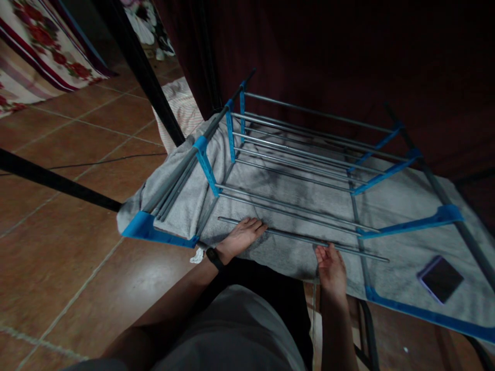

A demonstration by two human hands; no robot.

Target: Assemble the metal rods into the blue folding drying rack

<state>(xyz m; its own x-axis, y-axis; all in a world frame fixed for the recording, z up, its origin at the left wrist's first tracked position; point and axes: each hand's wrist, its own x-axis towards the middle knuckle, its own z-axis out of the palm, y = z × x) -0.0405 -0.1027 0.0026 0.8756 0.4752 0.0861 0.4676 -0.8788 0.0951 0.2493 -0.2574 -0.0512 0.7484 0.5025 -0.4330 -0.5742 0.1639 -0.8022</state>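
Observation:
A loose grey metal rod (296,237) lies across the towel in front of me, apart from the rack. My left hand (243,237), palm down, has its fingers closed over the rod toward its left end. Turned palm up, my right hand (331,265) pinches the same rod between thumb and fingers, right of its middle. Just beyond stands a partly assembled rack (286,147) with grey tubes and blue plastic brackets. Several thin rods run between its two sides. A blue end bracket (160,232) sits near my left forearm.
The grey towel (294,265) covers the surface under the rack. A phone (441,279) rests on it at the right. Black posts (139,72) rise at the left, beside the tiled floor (77,206). A dark curtain (328,62) hangs behind.

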